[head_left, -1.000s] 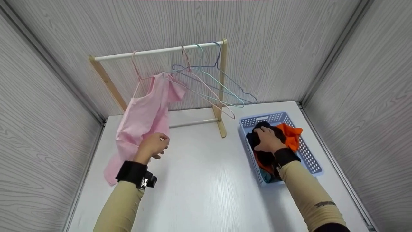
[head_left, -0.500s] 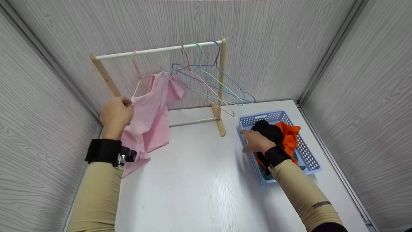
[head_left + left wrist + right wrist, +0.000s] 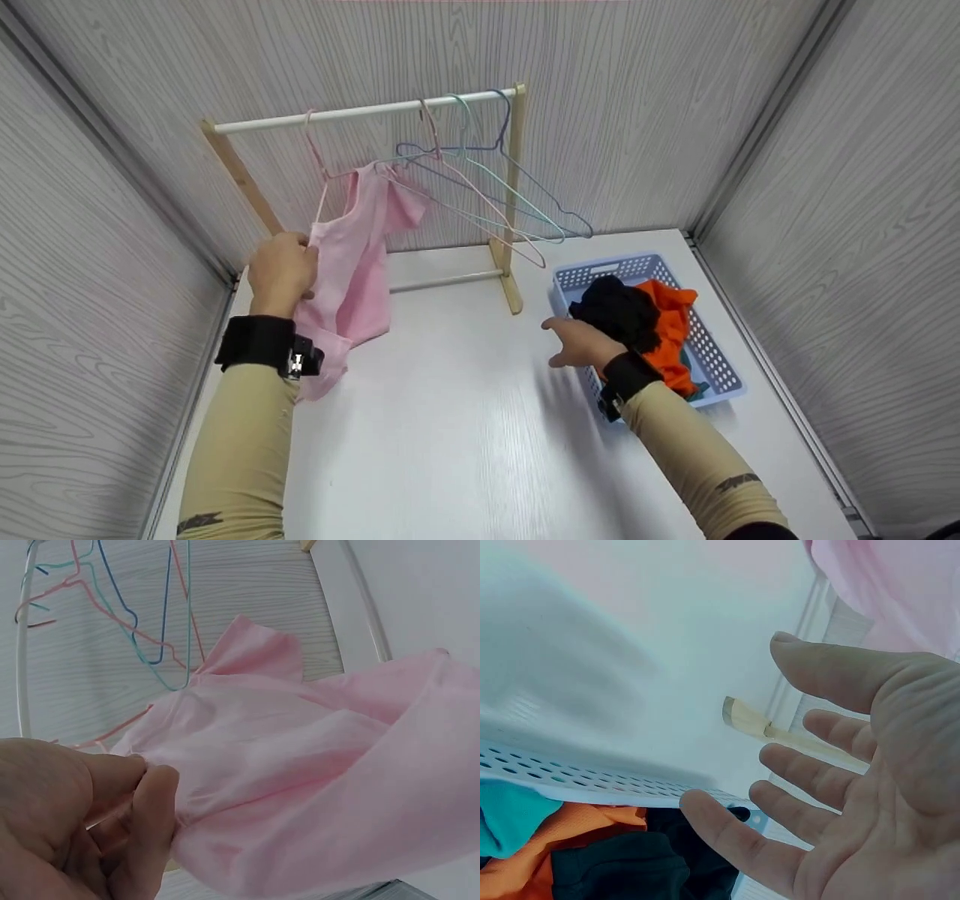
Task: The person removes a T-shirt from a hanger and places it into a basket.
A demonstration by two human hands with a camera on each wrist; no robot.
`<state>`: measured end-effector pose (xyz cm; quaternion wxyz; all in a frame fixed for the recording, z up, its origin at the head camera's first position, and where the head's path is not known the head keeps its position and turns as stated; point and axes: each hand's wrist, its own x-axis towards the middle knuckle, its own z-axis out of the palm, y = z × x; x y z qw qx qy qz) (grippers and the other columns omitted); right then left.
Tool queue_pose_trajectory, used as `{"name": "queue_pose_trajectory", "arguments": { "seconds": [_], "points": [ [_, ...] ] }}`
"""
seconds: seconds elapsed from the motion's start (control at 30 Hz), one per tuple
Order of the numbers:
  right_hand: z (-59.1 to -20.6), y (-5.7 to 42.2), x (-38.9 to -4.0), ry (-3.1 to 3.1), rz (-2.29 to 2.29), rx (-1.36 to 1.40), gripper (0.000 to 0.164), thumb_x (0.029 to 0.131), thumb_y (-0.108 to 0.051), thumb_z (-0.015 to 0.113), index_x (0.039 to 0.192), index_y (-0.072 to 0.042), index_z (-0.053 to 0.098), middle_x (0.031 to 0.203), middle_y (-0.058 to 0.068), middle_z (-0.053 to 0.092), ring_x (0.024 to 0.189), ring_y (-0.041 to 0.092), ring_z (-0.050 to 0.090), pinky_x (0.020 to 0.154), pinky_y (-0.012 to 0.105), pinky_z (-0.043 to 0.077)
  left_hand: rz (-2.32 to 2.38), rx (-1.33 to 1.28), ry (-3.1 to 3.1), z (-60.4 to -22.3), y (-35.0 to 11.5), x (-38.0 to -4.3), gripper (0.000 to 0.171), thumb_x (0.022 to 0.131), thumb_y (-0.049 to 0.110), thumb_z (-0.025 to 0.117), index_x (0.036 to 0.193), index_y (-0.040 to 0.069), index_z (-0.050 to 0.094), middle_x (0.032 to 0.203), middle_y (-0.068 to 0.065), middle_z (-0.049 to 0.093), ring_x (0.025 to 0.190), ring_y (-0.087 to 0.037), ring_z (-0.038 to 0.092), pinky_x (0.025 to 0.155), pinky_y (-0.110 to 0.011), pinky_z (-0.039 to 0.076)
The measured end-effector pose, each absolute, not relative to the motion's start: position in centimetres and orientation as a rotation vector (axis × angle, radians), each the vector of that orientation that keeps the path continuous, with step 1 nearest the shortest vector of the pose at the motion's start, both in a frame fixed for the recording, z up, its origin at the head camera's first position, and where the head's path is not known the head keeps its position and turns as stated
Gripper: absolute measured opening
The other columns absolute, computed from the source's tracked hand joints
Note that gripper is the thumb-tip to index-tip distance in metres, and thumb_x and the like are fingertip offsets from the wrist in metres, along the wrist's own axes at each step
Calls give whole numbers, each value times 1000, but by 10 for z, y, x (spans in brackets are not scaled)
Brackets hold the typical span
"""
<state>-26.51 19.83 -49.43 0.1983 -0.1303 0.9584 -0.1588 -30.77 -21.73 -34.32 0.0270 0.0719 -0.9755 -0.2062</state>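
Note:
A pink short-sleeved shirt (image 3: 358, 262) hangs from a pink hanger (image 3: 316, 154) at the left of the rack. My left hand (image 3: 282, 270) pinches the shirt's left edge by the hanger's lower end; the left wrist view shows the thumb and finger of that hand (image 3: 97, 802) closed on the pink cloth. My right hand (image 3: 583, 345) hovers around the left rim of the blue basket (image 3: 712, 356), fingers spread and holding nothing. In the right wrist view that hand's palm (image 3: 885, 817) faces the camera. Black cloth (image 3: 619, 311) and orange cloth (image 3: 671, 326) lie in the basket.
The rack has a white bar (image 3: 360, 111) and wooden legs (image 3: 515, 165). Pink, mint (image 3: 517, 201) and blue (image 3: 551, 193) hangers without clothes crowd its right end. White tabletop (image 3: 450, 420) lies between the hands; grey wood-grain walls enclose it.
My left hand has moved from the shirt's lower part up to its left edge and grips it there. My right hand has drawn back leftward from the black cloth in the basket.

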Motion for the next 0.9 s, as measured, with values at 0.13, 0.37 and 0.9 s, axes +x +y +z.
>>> {"name": "queue_pose_trajectory", "arguments": {
  "seconds": [0.13,0.37,0.9],
  "points": [
    [-495,195,-266,2661,-454,-363,68,85,-22,75,143,-6,44,144,18,50,129,33,51,112,48,40,-618,192,-2976,-343,-220,-307,38,97,19,41,122,-2,62,117,-32,63,103,-50,61,83,-55,52],
    [-496,197,-267,2659,-488,-348,73,87,-21,73,148,-7,36,149,18,45,133,34,48,113,49,38,-611,165,-2893,-336,-224,-305,32,97,17,39,107,-5,61,110,-33,64,105,-52,59,84,-60,47],
    [-500,188,-266,2629,-502,-360,67,89,-21,71,146,-7,38,144,21,48,129,36,50,109,50,42,-548,275,-2877,-321,-270,-281,32,95,14,35,108,-8,55,111,-41,58,104,-59,53,83,-64,44]
  ]
}}
